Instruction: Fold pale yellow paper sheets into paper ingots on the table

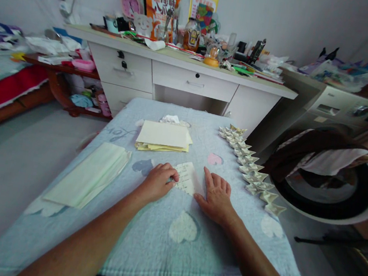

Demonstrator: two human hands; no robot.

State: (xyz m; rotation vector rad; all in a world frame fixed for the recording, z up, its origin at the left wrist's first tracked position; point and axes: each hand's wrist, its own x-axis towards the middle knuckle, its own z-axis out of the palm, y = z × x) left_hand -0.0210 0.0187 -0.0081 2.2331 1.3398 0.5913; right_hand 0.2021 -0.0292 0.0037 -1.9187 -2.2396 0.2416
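A small piece of folded paper with writing on it (185, 178) lies on the cloth-covered table (152, 243) in front of me. At its left edge, my left hand (159, 181) has its fingers curled and closed on the paper. Flat on the cloth to the right is my right hand (216, 197), fingers stretched out, its thumb at the paper's lower right edge. Beyond the hands sits a stack of cream and yellow paper sheets (164, 135). Pale green folded sheets (87, 177) lie to the left. A row of folded paper boats (251, 169) runs along the right side.
A crumpled white scrap (170, 119) lies behind the stack. Past the table stands a white desk (192, 82) crowded with jars and bags. On the right, a washing machine (337, 109) has its round door open with laundry hanging out. A bed (9, 90) is at the left.
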